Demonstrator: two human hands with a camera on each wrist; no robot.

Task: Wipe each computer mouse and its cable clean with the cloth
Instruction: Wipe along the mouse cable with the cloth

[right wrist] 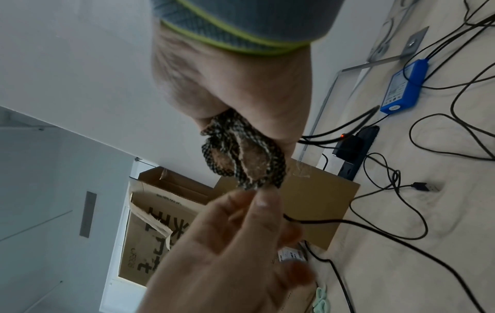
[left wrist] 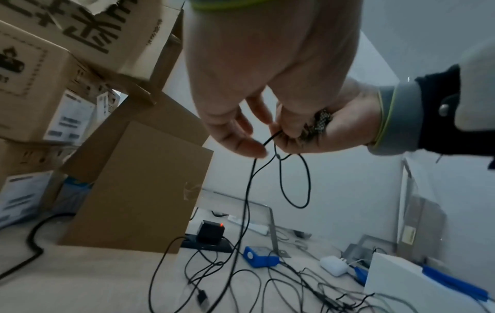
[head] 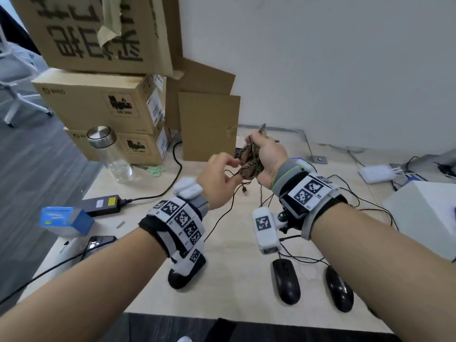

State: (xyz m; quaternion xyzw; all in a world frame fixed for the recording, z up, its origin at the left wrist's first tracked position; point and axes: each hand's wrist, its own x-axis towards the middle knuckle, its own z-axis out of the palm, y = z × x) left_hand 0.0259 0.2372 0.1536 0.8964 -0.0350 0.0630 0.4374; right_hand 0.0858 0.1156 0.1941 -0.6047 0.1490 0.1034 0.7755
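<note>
Right hand is fisted around the patterned cloth, held up above the two black mice on the desk. Left hand pinches the thin black cable right beside it. Risk: tugging could drag a mouse off or snag the wire tangle below.

two mice side by side on desk, boxes stacked behind left
</note>
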